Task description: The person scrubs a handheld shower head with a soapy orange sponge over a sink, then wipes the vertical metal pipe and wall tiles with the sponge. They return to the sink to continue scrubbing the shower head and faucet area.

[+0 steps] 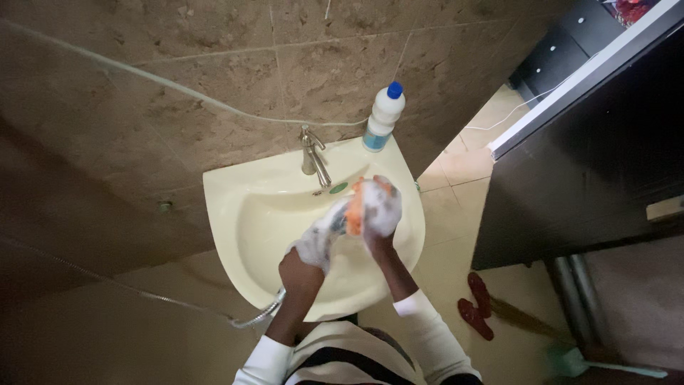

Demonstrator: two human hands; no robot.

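Here, orange cloth (pixel 354 214) clutched between soapy left hand (pixel 318 242), right hand (pixel 380 209), above sink (pixel 235 187).

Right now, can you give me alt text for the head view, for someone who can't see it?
Two lathered hands, left hand and right hand, rub an orange item over a cream wall-mounted sink. A metal tap and a white bottle with a blue cap stand at the sink's back edge; red slippers lie on the tiled floor.

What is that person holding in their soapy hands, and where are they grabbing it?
Both hands grip an orange thing over the sink. The right hand wraps its top end, the left hand its lower end. Foam hides what it is.
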